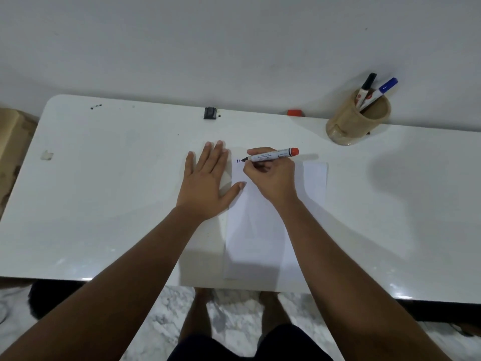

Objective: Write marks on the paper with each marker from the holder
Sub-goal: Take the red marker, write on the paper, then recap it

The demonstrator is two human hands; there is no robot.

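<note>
Head view: my right hand (270,175) grips a white marker (270,155) with a red end, tip on the top left of the paper (260,230) beside a small blue mark (238,160). My left hand (208,178) lies flat, released, on the paper's left edge. My arms hide much of the sheet. Two more markers (374,92) stand in the holder (356,118), far right.

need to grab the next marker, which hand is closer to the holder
Right. The right hand grips a marker on the paper, below-left of the holder; the left hand lies flat farther left.
</note>
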